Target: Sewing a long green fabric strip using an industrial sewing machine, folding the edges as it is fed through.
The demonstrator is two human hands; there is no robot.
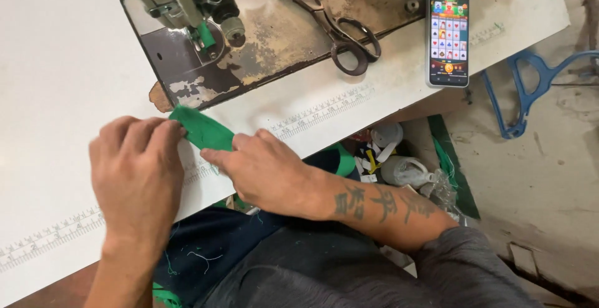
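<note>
Got my left hand (138, 171) and right hand (265, 171) both pinching a small green fabric strip (203, 128) flat near the table's (56, 96) front edge, just beside the sewing machine (249, 40); scissors (340, 30) and phone (448, 37) sit further back.

A white desk (56, 46) fills the upper left, its front edge running on a slant from lower left to upper right, with a printed ruler strip (324, 110) along it. Let into the desk is a worn metal machine bed (281, 33), its paint flaked and rusty brown. To the right, below the desk edge, lies a bare concrete floor (549, 171), grey, stained and scuffed. A blue plastic hanger (527, 90) rests on the floor near the desk's corner. Under the desk edge sits a heap of scraps (399, 164), white and green, with some clear plastic. The light is even and soft, casting only faint shadows.
</note>
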